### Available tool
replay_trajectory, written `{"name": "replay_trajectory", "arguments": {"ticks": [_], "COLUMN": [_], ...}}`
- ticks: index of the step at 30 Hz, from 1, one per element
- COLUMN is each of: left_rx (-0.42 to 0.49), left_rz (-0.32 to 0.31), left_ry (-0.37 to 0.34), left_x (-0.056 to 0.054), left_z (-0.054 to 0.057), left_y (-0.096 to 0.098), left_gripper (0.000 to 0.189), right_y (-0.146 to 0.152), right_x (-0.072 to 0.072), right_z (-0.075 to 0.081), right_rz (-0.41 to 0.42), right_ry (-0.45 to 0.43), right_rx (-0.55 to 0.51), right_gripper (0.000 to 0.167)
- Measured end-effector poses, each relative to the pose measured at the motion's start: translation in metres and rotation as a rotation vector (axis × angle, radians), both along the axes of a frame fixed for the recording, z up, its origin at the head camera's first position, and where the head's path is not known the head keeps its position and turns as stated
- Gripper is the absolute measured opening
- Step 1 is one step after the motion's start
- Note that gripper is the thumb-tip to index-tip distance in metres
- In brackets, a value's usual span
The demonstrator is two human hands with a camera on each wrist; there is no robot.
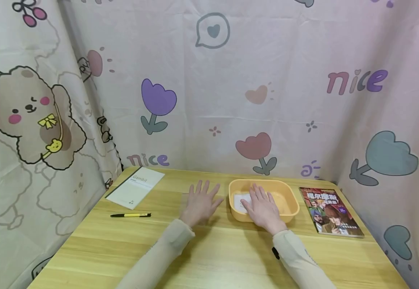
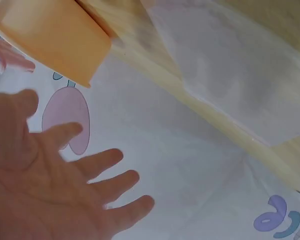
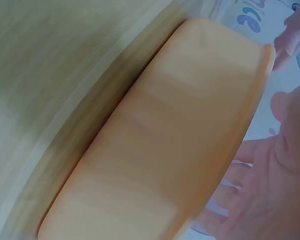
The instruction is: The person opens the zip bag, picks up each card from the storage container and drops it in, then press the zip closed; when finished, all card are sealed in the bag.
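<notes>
Pale sleeves (image 1: 158, 257) at bottom of frame. Left hand (image 1: 200, 205), fingers spread, over clear sheet (image 2: 235, 75), centre; right hand (image 1: 263, 206), spread, over yellow basin (image 1: 285, 200), right of centre. Basin probably light, stiff: grip rim. Sheet likely slippery: pinch edge.

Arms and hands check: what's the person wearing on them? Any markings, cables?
Left sleeve and right sleeve: long, cream. A small black piece, unclear what, shows by the right one's end. Left hand and right hand: bare, no gloves or rings visible. No cables seen.
</notes>
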State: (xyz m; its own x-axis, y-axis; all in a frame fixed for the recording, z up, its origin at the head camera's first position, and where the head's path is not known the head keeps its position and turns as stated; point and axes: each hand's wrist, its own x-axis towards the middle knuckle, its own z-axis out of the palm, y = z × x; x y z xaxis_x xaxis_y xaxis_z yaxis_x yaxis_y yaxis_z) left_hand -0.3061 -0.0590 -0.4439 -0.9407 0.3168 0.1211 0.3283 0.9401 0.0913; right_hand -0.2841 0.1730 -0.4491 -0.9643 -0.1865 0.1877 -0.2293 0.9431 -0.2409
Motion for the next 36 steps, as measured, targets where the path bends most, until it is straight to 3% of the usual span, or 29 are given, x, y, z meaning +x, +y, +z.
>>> {"name": "replay_trajectory", "arguments": {"ticks": [4, 8, 15, 20, 23, 27, 32, 36], "left_rx": [0.089, 0.333, 0.794, 1.000, 1.035, 0.991, 0.918, 0.862], "left_rz": [0.007, 0.005, 0.012, -0.078, -0.137, -0.185, -0.202, -0.217], "left_ry": [0.093, 0.122, -0.085, -0.306, -0.388, -0.423, -0.477, -0.507], "left_x": [-0.004, -0.007, -0.012, -0.019, -0.025, -0.032, -0.037, -0.042], "left_z": [-0.001, 0.001, 0.003, 0.003, 0.000, -0.002, -0.001, -0.001], "left_y": [0.002, 0.001, -0.014, -0.032, -0.045, -0.064, -0.087, -0.104], "left_gripper": [0.059, 0.050, 0.034, 0.025, 0.021, 0.022, 0.028, 0.033], "right_y": [-0.001, -0.003, -0.011, -0.018, -0.025, -0.036, -0.053, -0.071], "right_x": [-0.003, -0.009, -0.018, -0.027, -0.032, -0.035, -0.040, -0.050], "right_z": [-0.002, -0.005, -0.006, -0.002, 0.002, 0.011, 0.019, 0.012], "right_rz": [0.009, -0.003, 0.016, 0.035, 0.092, 0.213, 0.372, 0.410], "right_ry": [0.123, 0.189, 0.176, 0.101, 0.037, -0.097, -0.253, -0.316], "right_rx": [-0.067, -0.199, -0.519, -0.691, -0.748, -0.848, -0.883, -0.894], "right_gripper": [0.062, 0.052, 0.025, 0.015, 0.014, 0.017, 0.021, 0.021]}}
